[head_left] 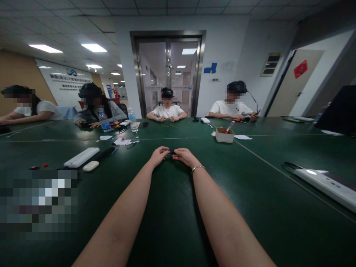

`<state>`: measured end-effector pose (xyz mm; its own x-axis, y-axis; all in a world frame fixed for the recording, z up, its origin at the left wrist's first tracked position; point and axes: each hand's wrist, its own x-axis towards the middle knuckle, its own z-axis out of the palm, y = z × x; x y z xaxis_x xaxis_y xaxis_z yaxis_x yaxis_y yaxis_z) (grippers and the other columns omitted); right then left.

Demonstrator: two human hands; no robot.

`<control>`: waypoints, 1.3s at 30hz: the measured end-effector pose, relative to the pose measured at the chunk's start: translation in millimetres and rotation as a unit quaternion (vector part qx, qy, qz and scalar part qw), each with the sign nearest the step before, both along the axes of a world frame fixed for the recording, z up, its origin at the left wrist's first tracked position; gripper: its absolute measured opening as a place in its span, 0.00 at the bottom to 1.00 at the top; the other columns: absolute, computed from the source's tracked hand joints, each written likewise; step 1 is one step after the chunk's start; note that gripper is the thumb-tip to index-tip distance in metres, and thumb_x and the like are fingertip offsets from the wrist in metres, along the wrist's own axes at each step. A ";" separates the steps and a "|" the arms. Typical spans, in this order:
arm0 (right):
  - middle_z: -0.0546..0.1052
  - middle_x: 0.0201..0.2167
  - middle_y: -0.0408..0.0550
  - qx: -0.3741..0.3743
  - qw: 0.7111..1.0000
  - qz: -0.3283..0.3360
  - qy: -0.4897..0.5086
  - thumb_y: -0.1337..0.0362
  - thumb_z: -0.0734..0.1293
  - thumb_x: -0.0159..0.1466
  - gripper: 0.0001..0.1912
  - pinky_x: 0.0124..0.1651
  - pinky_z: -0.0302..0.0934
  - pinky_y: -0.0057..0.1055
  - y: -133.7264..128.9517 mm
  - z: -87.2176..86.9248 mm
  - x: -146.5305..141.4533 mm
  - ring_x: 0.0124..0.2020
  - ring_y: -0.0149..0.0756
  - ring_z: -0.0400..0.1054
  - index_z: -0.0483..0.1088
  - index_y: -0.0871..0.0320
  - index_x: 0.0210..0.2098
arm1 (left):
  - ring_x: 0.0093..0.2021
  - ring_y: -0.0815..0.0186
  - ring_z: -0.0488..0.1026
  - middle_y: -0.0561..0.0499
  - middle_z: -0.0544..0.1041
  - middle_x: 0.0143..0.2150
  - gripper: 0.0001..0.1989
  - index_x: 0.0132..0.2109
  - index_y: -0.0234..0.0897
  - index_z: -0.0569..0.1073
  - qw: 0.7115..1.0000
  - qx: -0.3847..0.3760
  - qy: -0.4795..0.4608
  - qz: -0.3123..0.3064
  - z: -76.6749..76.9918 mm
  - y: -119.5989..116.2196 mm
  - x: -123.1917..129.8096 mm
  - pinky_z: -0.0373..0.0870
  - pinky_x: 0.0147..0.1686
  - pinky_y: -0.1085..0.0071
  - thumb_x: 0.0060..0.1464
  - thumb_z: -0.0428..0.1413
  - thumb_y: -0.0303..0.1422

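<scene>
Both arms reach forward over the dark green table (172,207). Between my fingertips is a small black object (172,151), too small to identify. My left hand (159,156) pinches its left end, and my right hand (185,156) pinches the right end. A silver bracelet (198,168) circles my right wrist. The hands are close together, with only the object between them.
At left lie a white power bank (81,157) and a white rounded case (91,166). Water bottles (105,121) stand farther back. A small box (224,135) sits right of centre, and a white device (328,185) at far right. Several people sit across the table.
</scene>
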<state>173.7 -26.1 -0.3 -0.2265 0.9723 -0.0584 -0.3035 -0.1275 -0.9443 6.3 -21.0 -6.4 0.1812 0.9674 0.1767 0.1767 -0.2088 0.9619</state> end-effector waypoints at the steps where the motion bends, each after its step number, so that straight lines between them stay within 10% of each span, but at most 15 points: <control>1: 0.72 0.21 0.48 -0.001 1.000 0.000 0.001 0.76 0.67 0.57 0.03 0.31 0.70 0.26 -0.1 0.1 0.0 0.23 0.29 0.70 0.69 0.67 0.26 | 0.27 0.72 0.68 0.49 0.74 0.33 0.14 0.42 0.34 0.71 1.000 0.007 0.003 -0.001 0.0 -0.5 -0.6 0.64 0.26 0.76 0.47 0.56 0.35; 33: 0.72 0.21 0.48 -0.006 1.000 -0.006 0.000 0.76 0.66 0.57 0.03 0.31 0.69 0.27 0.2 -0.1 0.1 0.23 0.29 0.70 0.69 0.68 0.27 | 0.36 0.67 0.71 0.45 0.75 0.39 0.19 0.45 0.34 0.71 0.997 0.080 0.007 -0.024 -7.4 6.4 -6.5 0.67 0.35 0.70 0.42 0.60 0.30; 39: 0.72 0.20 0.47 -0.004 1.000 -0.002 -0.003 0.76 0.64 0.58 0.05 0.31 0.69 0.26 0.0 0.6 0.1 0.23 0.29 0.70 0.69 0.67 0.26 | 0.32 0.67 0.71 0.45 0.75 0.37 0.18 0.45 0.33 0.70 0.999 -0.003 0.021 0.023 -4.7 8.5 -1.8 0.65 0.28 0.73 0.47 0.56 0.37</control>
<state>173.8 -26.1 0.3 -0.2228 0.9725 -0.0678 -0.2989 -0.1343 -0.9448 4.6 -12.6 -11.1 0.1435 0.9761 0.1630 0.2272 -0.1928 0.9546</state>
